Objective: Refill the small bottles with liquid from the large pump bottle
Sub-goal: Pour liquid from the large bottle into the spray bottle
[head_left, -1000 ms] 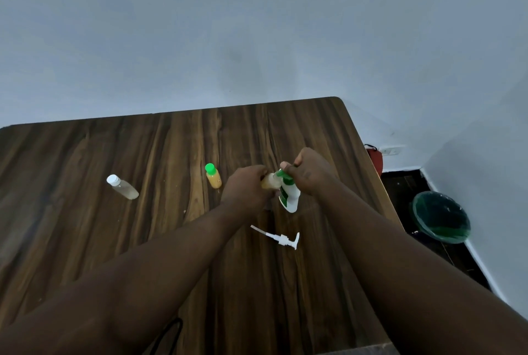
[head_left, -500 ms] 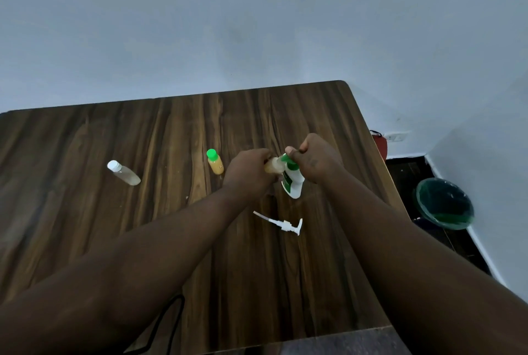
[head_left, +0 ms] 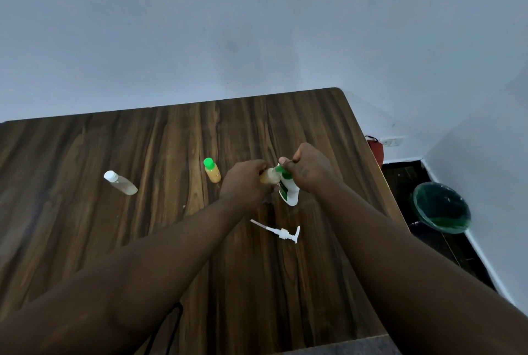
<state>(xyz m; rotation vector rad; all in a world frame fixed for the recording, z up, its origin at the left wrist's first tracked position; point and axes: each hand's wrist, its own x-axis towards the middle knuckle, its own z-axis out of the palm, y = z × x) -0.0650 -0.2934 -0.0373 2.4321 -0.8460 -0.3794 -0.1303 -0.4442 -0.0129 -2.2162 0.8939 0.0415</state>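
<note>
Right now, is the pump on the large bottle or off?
Off. The pump lies on the table, apart from the large bottle, which the right hand holds tipped toward the small bottle in the left hand.

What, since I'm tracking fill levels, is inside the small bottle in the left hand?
Yellowish liquid shows through the small bottle near its mouth, where the neck of the large bottle meets it. The left hand covers the rest, so its fill level cannot be seen.

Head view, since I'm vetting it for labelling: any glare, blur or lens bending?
Head view: dim, soft, even light, no glare on the table; only faint shadow under the left hand; wide-angle stretch enlarges the forearms near the bottom edge; the pump reads sharp, the large bottle slightly soft.
</note>
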